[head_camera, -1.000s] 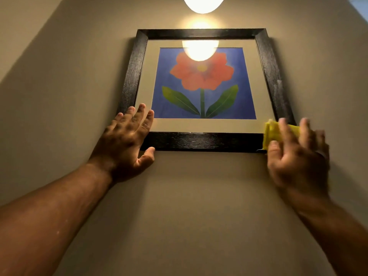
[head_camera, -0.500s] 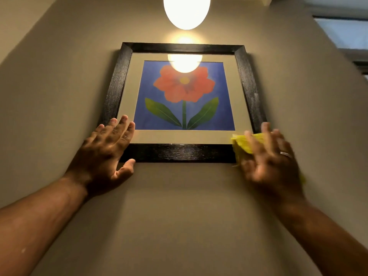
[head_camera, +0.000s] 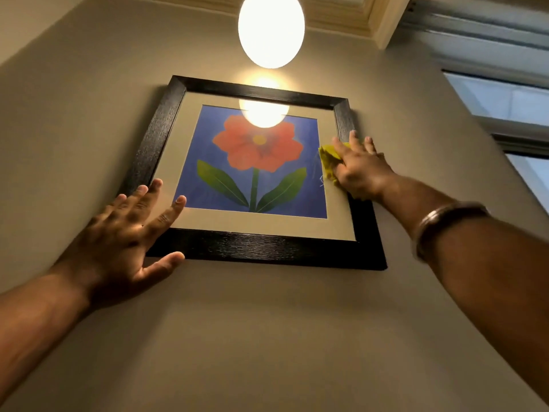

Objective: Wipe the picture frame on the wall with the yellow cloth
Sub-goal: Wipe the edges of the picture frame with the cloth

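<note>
The right hand's fingers (head_camera: 353,141) are spread flat and pressing the yellow cloth (head_camera: 328,162) against the right side of the picture frame (head_camera: 261,248), about halfway up that side. The cloth is bunched under the palm, with a crumpled edge sticking out to the left onto the pale mat, just beside the blue print. The right hand (head_camera: 361,171) covers the dark right rail there, so I cannot tell how much of the cloth lies on wood and how much on glass. A metal bangle (head_camera: 445,221) sits on that forearm, blurred.

The left hand's fingers (head_camera: 148,197) are open and splayed, holding nothing. Their tips rest on the lower left corner of the frame, the forefinger reaching onto the mat, the thumb hooked under the bottom rail. The left hand (head_camera: 124,233) has its palm lying against the wall (head_camera: 267,337) beside the frame.

The frame is black, hung on the beige wall, and looks slightly tilted from this low angle. It holds a red flower with green leaves on blue. A lit oval lamp (head_camera: 271,29) hangs above, its glare reflected in the glass at the top. A window (head_camera: 505,99) is at the upper right.
</note>
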Motion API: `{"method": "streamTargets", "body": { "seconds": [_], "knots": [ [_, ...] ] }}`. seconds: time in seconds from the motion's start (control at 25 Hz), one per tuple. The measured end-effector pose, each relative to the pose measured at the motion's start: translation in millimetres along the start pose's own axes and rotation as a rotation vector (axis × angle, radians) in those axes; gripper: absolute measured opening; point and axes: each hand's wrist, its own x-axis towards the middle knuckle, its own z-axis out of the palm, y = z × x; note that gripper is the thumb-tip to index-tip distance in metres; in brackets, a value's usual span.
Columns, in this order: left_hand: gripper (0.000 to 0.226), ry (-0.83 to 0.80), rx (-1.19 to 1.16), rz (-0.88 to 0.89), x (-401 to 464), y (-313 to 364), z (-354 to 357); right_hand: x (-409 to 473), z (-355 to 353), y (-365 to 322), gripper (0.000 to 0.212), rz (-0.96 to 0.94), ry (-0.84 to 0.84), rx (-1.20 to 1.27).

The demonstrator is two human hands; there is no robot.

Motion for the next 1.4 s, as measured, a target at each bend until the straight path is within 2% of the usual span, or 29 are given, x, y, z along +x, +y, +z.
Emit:
{"method": "streamTargets", "body": {
  "seconds": [0.2,0.24,0.32,0.48,0.56,0.68,0.76,0.84,0.96,1.08,1.2,1.28,1.4],
  "knots": [
    [0.086,-0.084,0.005,-0.028,0,2,-3,-175,60,23,0.067,-0.207,0.099,0.028],
    [0.086,-0.096,0.003,-0.031,1,2,-3,-175,60,27,0.067,-0.212,0.083,0.042],
    [0.089,-0.138,0.003,-0.041,4,4,-5,-120,40,26,0.063,-0.193,0.064,0.019],
    [0.1,-0.161,0.008,-0.185,16,34,-9,16,2,11,0.066,0.007,0.024,0.08],
    [0.109,-0.146,-0.017,-0.273,26,51,-7,23,1,10,0.074,0.038,0.047,0.086],
    [0.118,-0.118,-0.072,-0.336,37,62,-4,-45,25,21,0.077,-0.073,0.1,0.162],
    [0.117,-0.043,-0.046,-0.259,40,63,-3,-117,40,28,0.068,-0.173,0.126,0.156],
    [0.109,0.04,0.038,-0.098,41,62,0,-167,48,31,0.058,-0.192,0.175,-0.011],
    [0.103,0.101,0.078,0.056,42,62,4,-146,41,32,0.052,-0.156,0.281,-0.105],
    [0.102,0.142,0.053,0.056,41,59,7,-41,15,30,0.05,-0.165,0.326,-0.069],
    [0.102,0.155,0.039,0.051,43,58,7,53,-18,26,0.057,-0.031,0.186,0.035],
    [0.102,0.151,0.03,0.033,43,59,8,49,-17,28,0.063,-0.033,0.145,0.095],
    [0.101,0.145,0.018,0.01,42,58,8,-59,5,53,0.063,-0.256,0.116,0.201]
  ]
}}
